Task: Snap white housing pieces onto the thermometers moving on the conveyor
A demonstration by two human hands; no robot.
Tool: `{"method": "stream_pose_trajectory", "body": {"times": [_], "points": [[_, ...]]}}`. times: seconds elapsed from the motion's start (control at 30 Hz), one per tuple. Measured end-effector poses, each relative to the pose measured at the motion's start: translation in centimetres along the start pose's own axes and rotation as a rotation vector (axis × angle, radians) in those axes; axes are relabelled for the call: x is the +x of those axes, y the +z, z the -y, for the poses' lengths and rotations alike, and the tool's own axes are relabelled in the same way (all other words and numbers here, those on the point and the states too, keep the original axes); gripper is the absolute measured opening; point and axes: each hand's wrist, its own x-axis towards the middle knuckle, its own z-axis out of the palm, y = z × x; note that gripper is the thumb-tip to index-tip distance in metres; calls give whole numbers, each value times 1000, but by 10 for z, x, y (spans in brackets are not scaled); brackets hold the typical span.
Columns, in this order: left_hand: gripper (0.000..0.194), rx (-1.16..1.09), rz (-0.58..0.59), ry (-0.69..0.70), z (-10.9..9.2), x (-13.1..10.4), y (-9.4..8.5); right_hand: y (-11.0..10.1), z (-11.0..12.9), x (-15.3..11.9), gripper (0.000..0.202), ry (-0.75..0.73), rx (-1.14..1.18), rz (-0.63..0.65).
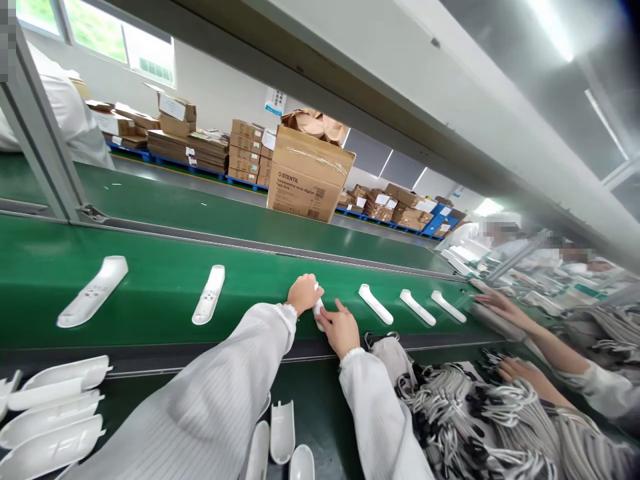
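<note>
On the green belt, a slim white plastic casing (319, 308) lies mostly hidden between my two hands. My left hand (303, 294) is closed round its far end. The near end is held by my right hand (342, 329), with the thumb on the casing and the index finger lifted. To the left rest two similar white casings with small button marks, a large one (93, 292) and a smaller one (209, 295). Three more angled white casings lie to the right, the closest one (376, 305) just past my right hand.
White half-shells (55, 420) are stacked at the lower left, and more shells (283, 432) lie between my forearms. Bundled grey cuffs with tubes (465, 413) pile up at the lower right. Another person's hand (503, 308) reaches over the belt there. A carton (311, 175) stands beyond the belt.
</note>
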Motion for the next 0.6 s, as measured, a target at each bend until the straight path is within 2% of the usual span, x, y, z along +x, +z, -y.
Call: {"method": "stream_pose_trajectory", "body": {"times": [0.1, 0.17, 0.23, 0.33, 0.4, 0.43, 0.47, 0.5, 0.6], "points": [[29, 16, 202, 83, 9, 4, -22, 0, 3, 17, 34, -11, -49, 34], [37, 31, 257, 130, 29, 0, -50, 4, -1, 20, 45, -2, 13, 26], [44, 73, 150, 124, 59, -8, -85, 10, -8, 16, 52, 17, 104, -45], [42, 174, -132, -8, 113, -24, -137, 14, -9, 7, 50, -12, 187, -261], [42, 228, -210, -116, 144, -33, -158, 10, 7, 0, 44, -93, 248, -394], [43, 241, -205, -152, 156, -38, -163, 6, 20, -4, 40, -156, 313, -415], [44, 246, -186, -174, 164, -43, -163, 2, 35, -9, 38, -248, 398, -379], [44, 247, -169, -184, 169, -48, -162, -2, 51, -15, 36, -369, 486, -285], [42, 247, -150, -143, 167, -60, -149, -13, 92, -36, 37, -738, 607, 118]]}}
